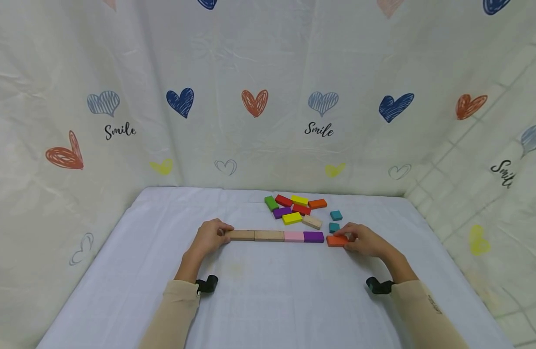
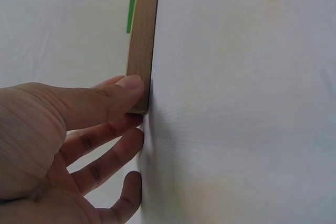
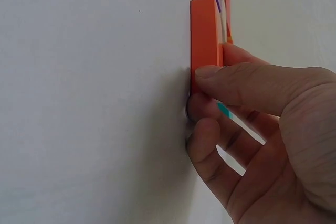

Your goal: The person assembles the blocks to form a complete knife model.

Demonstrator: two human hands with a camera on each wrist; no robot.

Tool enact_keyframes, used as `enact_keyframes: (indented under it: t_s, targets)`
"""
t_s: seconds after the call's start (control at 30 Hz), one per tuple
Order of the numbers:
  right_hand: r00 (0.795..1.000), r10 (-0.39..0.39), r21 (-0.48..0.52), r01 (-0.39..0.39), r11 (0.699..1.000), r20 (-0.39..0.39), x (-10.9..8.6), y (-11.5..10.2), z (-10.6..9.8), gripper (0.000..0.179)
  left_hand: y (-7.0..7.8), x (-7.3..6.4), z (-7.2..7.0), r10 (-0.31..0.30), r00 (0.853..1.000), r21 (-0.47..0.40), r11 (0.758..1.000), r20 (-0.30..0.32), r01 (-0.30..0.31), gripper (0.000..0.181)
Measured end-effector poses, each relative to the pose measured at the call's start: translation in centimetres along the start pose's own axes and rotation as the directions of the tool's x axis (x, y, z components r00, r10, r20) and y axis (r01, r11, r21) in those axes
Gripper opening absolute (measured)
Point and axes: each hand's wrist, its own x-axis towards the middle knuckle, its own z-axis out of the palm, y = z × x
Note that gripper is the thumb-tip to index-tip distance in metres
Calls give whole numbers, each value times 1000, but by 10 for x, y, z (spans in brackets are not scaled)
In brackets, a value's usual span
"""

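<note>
- Step in hand, as I judge it: fitting the orange block (image 1: 335, 242) to the right end of a straight row on the table (image 1: 272, 295).
- The row runs roughly along the table's far edge, set in from it and well apart from the left and right edges. From its left end come the first wooden block (image 1: 243, 235), the second wooden block (image 1: 269, 236), the pink block (image 1: 293, 236) and the purple block (image 1: 313, 237).
- The right hand (image 1: 367, 241) pinches the orange block between thumb and fingers. The block lies just beside the purple block, with a narrow gap showing in the head view, and sits slightly nearer the person than the row's line.
- The left hand (image 1: 208, 237) has its fingers gripping the outer end of the first wooden block, which may serve to steady the row.
- The next move seems to call for a short slide leftward with a slight nudge toward the far edge, while the left fingers hold firm; pushing too hard could buckle the row.
- No container shows. The loose blocks lie directly on the table, between the row and the far edge: a green block (image 1: 271, 203) at the left of the group, two teal blocks (image 1: 336, 215) at its right, the nearer one close to the right hand.
</note>
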Motion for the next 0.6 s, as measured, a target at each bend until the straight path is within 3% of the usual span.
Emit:
enact_keyframes:
  t_s: [0.4, 0.6]
  targets:
    - [999, 50, 10, -50, 999, -4, 9, -3, 1, 38, -1, 1, 1, 7, 1000, 1, 1000, -1, -7, 32]
    - [999, 36, 15, -36, 999, -7, 11, -4, 1, 37, 0, 1, 1, -10, 1000, 7, 1000, 0, 10, 32]
